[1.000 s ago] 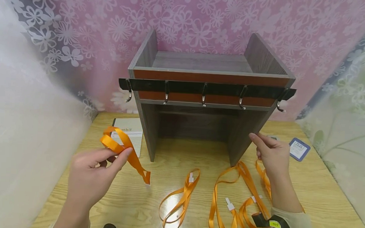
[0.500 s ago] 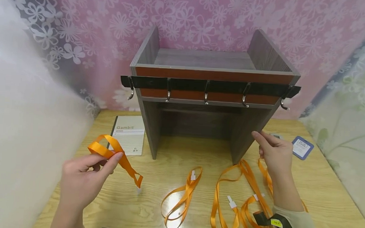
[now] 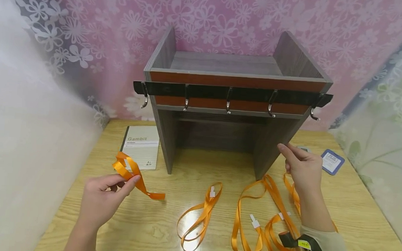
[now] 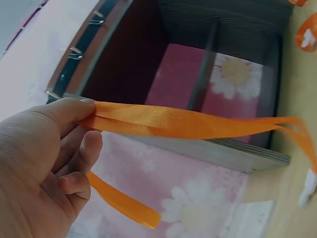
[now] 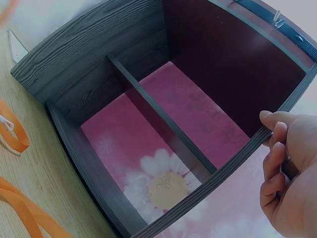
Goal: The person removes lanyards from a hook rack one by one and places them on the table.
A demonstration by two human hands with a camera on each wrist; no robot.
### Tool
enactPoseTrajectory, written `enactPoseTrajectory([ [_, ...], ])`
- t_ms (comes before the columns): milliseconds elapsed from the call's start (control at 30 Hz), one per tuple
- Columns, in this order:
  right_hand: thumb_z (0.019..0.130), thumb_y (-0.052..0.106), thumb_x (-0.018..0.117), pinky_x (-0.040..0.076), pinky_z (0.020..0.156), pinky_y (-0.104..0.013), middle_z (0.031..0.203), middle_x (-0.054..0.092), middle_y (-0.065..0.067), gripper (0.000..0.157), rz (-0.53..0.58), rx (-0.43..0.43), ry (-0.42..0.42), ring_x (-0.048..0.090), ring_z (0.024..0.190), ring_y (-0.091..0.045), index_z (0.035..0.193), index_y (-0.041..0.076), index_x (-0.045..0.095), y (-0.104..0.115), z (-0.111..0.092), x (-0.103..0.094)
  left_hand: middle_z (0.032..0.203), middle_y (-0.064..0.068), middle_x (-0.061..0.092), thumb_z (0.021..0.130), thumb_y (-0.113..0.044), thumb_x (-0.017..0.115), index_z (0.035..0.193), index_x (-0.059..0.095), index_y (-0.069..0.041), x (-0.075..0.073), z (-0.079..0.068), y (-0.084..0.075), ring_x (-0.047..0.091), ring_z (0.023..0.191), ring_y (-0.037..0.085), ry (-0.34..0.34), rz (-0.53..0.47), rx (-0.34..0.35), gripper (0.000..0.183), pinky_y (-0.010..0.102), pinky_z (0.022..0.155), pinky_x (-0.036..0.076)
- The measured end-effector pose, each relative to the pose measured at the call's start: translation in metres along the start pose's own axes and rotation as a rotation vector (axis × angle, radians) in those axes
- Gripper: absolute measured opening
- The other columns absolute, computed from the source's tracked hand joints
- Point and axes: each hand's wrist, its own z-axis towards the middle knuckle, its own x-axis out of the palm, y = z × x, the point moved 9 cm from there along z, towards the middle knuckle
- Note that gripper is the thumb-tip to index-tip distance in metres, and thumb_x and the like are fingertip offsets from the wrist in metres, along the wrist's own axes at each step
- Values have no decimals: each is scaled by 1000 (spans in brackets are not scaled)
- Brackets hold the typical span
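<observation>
My left hand [image 3: 103,198] pinches a folded orange lanyard [image 4: 163,119] between thumb and index finger, left of the shelf and above the table. A loop stands up over the fingers, and the other end trails right. The grey wooden shelf [image 3: 225,80] has a black rail [image 3: 206,91] with several silver hooks across its front; nothing hangs on them. At the shelf's right side panel [image 3: 271,144], my right hand [image 3: 306,169] holds the front edge between thumb and fingers. In the right wrist view the thumb lies on that edge, the other fingers curled beside it.
Another orange lanyard [image 3: 204,216] lies at the table's middle, and several more lie tangled at right, one strap [image 3: 238,218] nearest. A notebook [image 3: 140,145] lies left of the shelf. A blue-framed badge holder [image 3: 332,162] lies right of it. A floral wall stands behind.
My left hand first moved left and down, then back right, still pinching the lanyard, whose trailing end swung. My right hand stays at the panel edge. The head view shifted slightly.
</observation>
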Motion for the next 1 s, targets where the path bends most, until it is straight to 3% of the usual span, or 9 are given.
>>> enactPoseTrajectory([
  [100, 85, 23, 80, 45, 46, -17, 55, 59, 3, 23, 5, -4, -13, 49, 48, -9, 106, 12, 81, -1, 0, -1, 58, -10, 63, 71, 8, 84, 67, 75, -14, 6, -8, 8, 49, 54, -4, 59, 53, -60, 24, 17, 42, 30],
  [200, 85, 23, 81, 45, 46, -17, 55, 58, 3, 23, 8, -8, -19, 49, 47, -9, 105, 11, 81, -1, 1, -1, 58, -10, 64, 71, 6, 84, 67, 75, -17, 12, -19, 15, 47, 52, -3, 93, 87, -69, 25, 15, 41, 30],
  [433, 85, 22, 81, 43, 45, -17, 54, 58, 3, 22, 8, -11, -26, 48, 47, -9, 104, 11, 81, -1, 1, -1, 61, -14, 66, 67, 2, 87, 71, 77, -20, 28, -39, 20, 39, 50, -9, 198, 178, 68, 25, 7, 46, 31],
  [533, 85, 23, 81, 44, 45, -17, 55, 58, 3, 23, 3, -1, -20, 49, 47, -9, 105, 11, 81, -2, 1, -1, 65, -14, 69, 70, -2, 87, 73, 78, -20, 32, -45, 23, 41, 53, -11, 247, 223, 69, 21, 6, 47, 33],
  [800, 84, 23, 81, 44, 45, -17, 55, 59, 3, 20, 3, 13, -38, 49, 48, -8, 102, 13, 81, -2, -4, -8, 74, -10, 75, 75, -10, 86, 79, 81, -18, 44, -54, 46, 49, 59, -12, 381, 312, 3, 11, 7, 50, 39],
  [1000, 85, 23, 81, 46, 46, -17, 57, 59, 5, 22, -4, -9, -17, 50, 48, -8, 104, 12, 81, -2, -1, -2, 71, -14, 73, 81, -18, 83, 79, 81, -18, 45, -63, 73, 48, 58, -9, 472, 312, -139, 3, 14, 49, 42],
])
